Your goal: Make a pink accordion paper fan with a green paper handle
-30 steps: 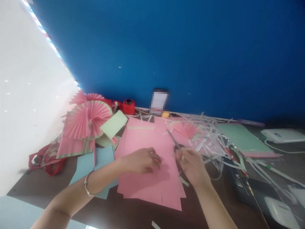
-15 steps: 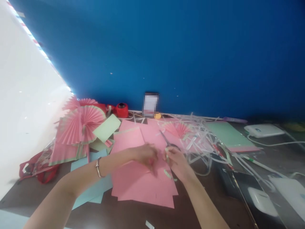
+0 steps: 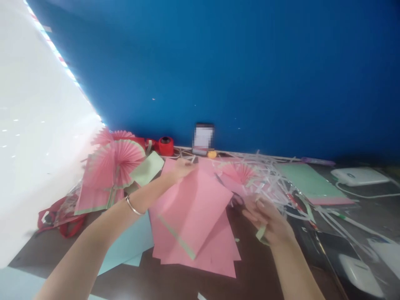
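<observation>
My left hand (image 3: 184,168), a bangle on its wrist, pinches the far corner of a pink paper sheet (image 3: 200,204) edged with a green strip. That sheet lies turned at an angle over a stack of other pink sheets (image 3: 215,262). To the right, my right hand (image 3: 270,221) has its fingers curled, with a small green paper strip (image 3: 261,234) between them and the palm. Scissors (image 3: 236,199) lie just left of the right hand, partly hidden by it. A pleated pink paper piece (image 3: 239,171) sits behind them.
Pink paper fans (image 3: 117,164) stand at the left beside a pale green sheet (image 3: 148,168). Blue paper (image 3: 134,241) lies under my left forearm. A red tape roll (image 3: 166,146) is at the back. Tangled white strips (image 3: 268,179), a green paper pack (image 3: 312,179) and white devices (image 3: 359,176) occupy the right.
My left hand has moved away from me and now holds the green-edged pink sheet, which has turned. My right hand has moved right and towards me, off the stack, with the green strip.
</observation>
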`<control>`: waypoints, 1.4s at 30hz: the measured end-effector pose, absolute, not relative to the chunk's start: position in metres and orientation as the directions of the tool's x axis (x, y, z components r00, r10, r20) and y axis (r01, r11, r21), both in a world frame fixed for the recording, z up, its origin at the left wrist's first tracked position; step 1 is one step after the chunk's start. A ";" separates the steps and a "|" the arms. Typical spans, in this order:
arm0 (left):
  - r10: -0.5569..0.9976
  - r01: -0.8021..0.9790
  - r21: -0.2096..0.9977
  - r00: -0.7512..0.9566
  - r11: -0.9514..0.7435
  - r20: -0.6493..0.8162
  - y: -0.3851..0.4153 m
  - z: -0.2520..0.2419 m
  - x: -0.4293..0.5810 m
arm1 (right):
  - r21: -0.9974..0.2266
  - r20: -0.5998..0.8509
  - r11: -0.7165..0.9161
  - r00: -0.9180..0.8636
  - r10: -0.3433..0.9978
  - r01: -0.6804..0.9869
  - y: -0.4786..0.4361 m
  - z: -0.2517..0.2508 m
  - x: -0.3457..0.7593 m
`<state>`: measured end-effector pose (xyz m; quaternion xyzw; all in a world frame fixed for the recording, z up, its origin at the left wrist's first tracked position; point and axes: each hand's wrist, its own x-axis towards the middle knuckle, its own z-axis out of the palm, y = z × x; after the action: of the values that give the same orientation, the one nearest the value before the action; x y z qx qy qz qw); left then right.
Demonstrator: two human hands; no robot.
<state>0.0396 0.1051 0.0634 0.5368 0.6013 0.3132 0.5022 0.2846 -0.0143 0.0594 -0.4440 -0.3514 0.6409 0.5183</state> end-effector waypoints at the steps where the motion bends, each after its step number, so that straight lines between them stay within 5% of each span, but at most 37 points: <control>1: 0.940 0.271 0.920 0.112 0.282 -0.321 0.101 0.053 0.033 | -0.911 -0.244 -0.259 -0.087 0.966 -0.321 -0.013 0.061 0.282; 6: 0.858 -0.114 0.929 0.436 0.352 -0.272 0.074 0.006 0.006 | -0.883 -0.411 -0.419 -0.084 0.908 -0.210 -0.003 0.065 0.253; 14: 0.973 -0.439 0.869 0.103 0.229 -0.205 0.061 -0.010 -0.007 | -0.916 -0.397 -0.396 -0.261 0.880 0.058 0.023 0.067 0.185; 21: 0.894 -0.250 0.940 0.436 0.234 -0.106 0.053 -0.005 -0.015 | -0.914 -0.406 -0.392 -0.285 0.868 0.105 0.044 0.057 0.162; 31: 0.987 0.015 0.999 0.155 0.031 -0.033 0.055 -0.009 -0.007 | -0.931 -0.311 -0.252 -0.211 0.927 0.263 0.056 0.070 0.154; 37: 0.964 -0.071 0.975 0.178 0.211 -0.195 0.056 -0.013 -0.007 | -0.922 -0.212 -0.144 -0.154 0.965 0.360 0.062 0.073 0.146; 42: 0.974 -0.150 0.972 0.167 0.182 -0.157 0.060 -0.017 -0.005 | -0.892 -0.245 -0.109 -0.266 0.932 0.439 0.064 0.071 0.141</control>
<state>-0.0053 0.0597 -0.0166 0.4495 0.4580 0.4549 0.6175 0.1414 0.0644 0.0710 -0.5529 -0.6200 0.4987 0.2474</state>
